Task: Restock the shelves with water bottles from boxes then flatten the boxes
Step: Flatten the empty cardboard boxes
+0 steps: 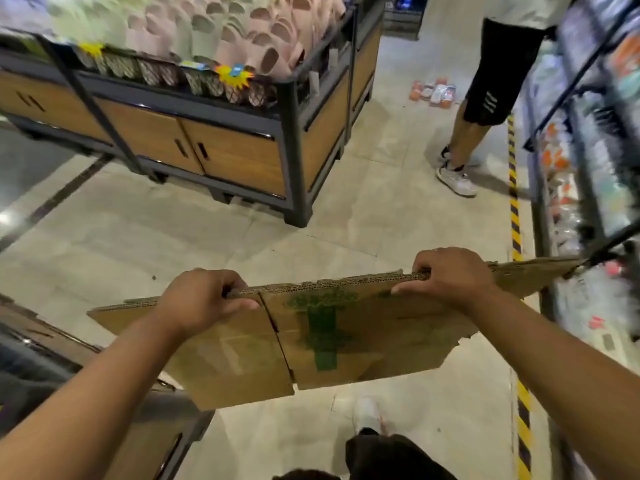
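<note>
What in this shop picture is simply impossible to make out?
All in the head view:
- Green print on the flattened cardboard: blurred, unreadable.
- Goods on the right shelves: motion blur; bottles or not, cannot tell.
- Standing person: cut off above the waist by the top edge.
- Fingertips of left hand and right hand: hidden behind the cardboard.
- Floor packs: too small.

A flattened brown cardboard box with green print (346,334), gripped at its top edge by the left hand (204,299) and the right hand (450,275), spanned most of the aisle. Its right end came up against the dark-framed shelf of packaged goods (588,161). A dark metal display stand with wooden doors (225,157) blocked the left, and a person in black shorts (495,81) blocked the right. Pale floor tiles (363,209) lay open between them.
</note>
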